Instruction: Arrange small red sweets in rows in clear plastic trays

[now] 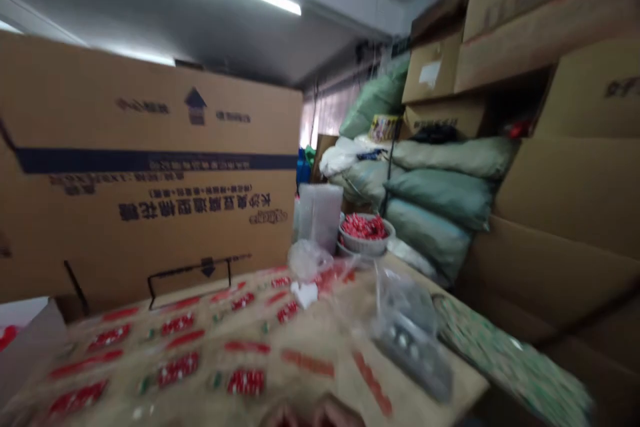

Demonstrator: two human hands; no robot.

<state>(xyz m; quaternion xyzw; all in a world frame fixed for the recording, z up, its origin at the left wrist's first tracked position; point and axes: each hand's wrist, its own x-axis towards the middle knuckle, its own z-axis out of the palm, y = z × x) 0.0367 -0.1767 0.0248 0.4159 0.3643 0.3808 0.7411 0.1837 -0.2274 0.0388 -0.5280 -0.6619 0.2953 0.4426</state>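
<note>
Hands (313, 415) barely in view at bottom edge, blurred; how far open and any hold, cannot tell. Nearest: printed sheets with red labels (165, 353) across tabletop (465, 373); bowl of red-and-white pieces (364, 233) farther along.

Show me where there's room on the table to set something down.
Use the tan strip between the bagged tray and the green sheets. It's narrow. The far end is crowded: a bowl of red bits and a clear box.
</note>
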